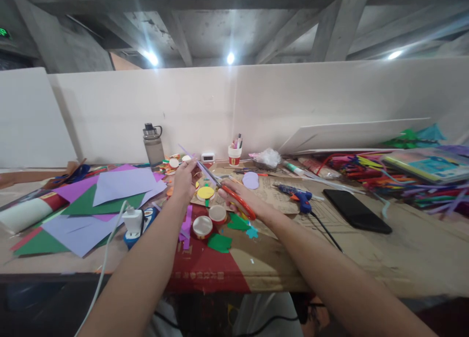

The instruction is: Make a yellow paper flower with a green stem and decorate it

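My right hand (244,199) is closed around the red handles of a pair of scissors (238,200), whose blades point up and left. My left hand (186,179) pinches a thin piece of light purple paper (186,152) beside the blade tips. Below the hands lie a yellow paper disc (205,193), two round red-rimmed pieces (202,226), green paper scraps (220,242) and a blue flower cutout (252,232). Right of the scissors, a light purple paper cutout (250,180) lies on the brown cardboard.
Purple and green sheets (122,185) and a power strip with a white plug (134,221) are on the left. A bottle (153,145) and a pen cup (235,155) stand behind. To the right are a blue glue gun (303,200), a phone (357,211) and colourful craft sticks (395,188).
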`<move>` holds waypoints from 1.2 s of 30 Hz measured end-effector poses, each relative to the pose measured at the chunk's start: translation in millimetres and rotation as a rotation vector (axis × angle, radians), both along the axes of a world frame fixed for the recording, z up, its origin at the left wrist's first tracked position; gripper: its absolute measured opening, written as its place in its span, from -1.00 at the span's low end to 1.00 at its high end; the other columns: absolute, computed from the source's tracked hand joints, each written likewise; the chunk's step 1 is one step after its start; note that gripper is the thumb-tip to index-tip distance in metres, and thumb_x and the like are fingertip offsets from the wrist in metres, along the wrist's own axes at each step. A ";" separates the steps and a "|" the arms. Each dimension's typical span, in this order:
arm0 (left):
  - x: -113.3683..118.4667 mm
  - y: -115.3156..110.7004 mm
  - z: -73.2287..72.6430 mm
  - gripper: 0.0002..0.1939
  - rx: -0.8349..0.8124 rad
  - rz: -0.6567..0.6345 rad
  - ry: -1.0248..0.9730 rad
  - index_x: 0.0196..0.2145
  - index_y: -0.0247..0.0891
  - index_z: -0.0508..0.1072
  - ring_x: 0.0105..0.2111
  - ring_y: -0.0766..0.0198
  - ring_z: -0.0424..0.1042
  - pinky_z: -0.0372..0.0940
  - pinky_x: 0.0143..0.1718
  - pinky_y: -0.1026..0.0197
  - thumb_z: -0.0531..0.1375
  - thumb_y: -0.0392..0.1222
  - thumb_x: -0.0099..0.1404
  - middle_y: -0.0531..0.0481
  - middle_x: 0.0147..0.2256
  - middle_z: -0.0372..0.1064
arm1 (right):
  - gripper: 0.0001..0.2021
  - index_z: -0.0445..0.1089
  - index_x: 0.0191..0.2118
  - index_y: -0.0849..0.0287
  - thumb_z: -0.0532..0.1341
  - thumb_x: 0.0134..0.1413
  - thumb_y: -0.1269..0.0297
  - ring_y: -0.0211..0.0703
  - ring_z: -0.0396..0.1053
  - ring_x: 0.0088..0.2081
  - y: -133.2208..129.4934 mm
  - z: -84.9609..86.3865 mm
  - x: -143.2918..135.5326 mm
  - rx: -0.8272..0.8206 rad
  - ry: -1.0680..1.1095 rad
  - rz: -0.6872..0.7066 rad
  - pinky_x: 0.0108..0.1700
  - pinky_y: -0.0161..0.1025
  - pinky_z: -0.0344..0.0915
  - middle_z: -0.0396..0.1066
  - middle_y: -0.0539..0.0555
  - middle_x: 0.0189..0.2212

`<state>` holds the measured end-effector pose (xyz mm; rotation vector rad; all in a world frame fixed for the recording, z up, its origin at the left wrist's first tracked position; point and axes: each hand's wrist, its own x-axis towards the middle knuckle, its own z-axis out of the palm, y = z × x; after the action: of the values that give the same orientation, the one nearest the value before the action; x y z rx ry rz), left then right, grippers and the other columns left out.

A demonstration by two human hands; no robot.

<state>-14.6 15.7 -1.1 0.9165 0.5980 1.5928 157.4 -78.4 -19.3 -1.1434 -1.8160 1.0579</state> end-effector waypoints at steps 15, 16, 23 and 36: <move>-0.3 1.1 -1.0 -0.76 0.004 -0.019 -0.004 -0.49 -0.29 0.41 -0.57 0.44 0.33 0.20 -0.56 0.37 0.39 -0.18 -0.06 0.10 -0.54 0.36 | -0.65 0.23 -0.21 0.10 0.18 0.12 -0.09 -0.45 0.12 -0.72 -6.4 5.4 -4.1 -0.063 0.057 -0.015 -0.73 -0.48 0.12 0.18 -0.14 -0.58; -0.4 1.1 -1.0 -0.76 0.003 -0.018 -0.004 -0.49 -0.29 0.41 -0.57 0.45 0.33 0.20 -0.56 0.37 0.39 -0.18 -0.05 0.10 -0.54 0.36 | -0.64 0.23 -0.21 0.10 0.18 0.12 -0.09 -0.44 0.12 -0.72 -6.1 5.2 -4.2 -0.067 0.056 -0.016 -0.74 -0.48 0.12 0.18 -0.14 -0.59; -0.6 3.0 -2.6 -0.69 0.014 -0.028 0.002 -0.49 -0.30 0.40 -0.57 0.46 0.31 0.20 -0.56 0.37 0.42 -0.14 -0.10 0.12 -0.54 0.34 | -0.64 0.24 -0.20 0.11 0.19 0.11 -0.10 -0.43 0.14 -0.71 -6.3 4.9 -4.5 -0.055 0.066 -0.017 -0.74 -0.48 0.12 0.18 -0.14 -0.60; 0.5 1.4 -0.8 -0.67 0.004 -0.015 -0.033 -0.47 -0.30 0.41 -0.59 0.46 0.30 0.16 -0.58 0.37 0.43 -0.12 -0.13 0.13 -0.55 0.35 | -0.67 0.23 -0.24 0.11 0.15 0.16 -0.08 -0.40 0.18 -0.72 -0.1 -2.5 -2.5 -0.025 0.033 -0.020 -0.75 -0.47 0.15 0.20 -0.15 -0.62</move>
<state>-14.2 17.1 -1.9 0.8940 0.5635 1.5939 154.9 -78.5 -21.9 -1.1497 -1.7677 1.0842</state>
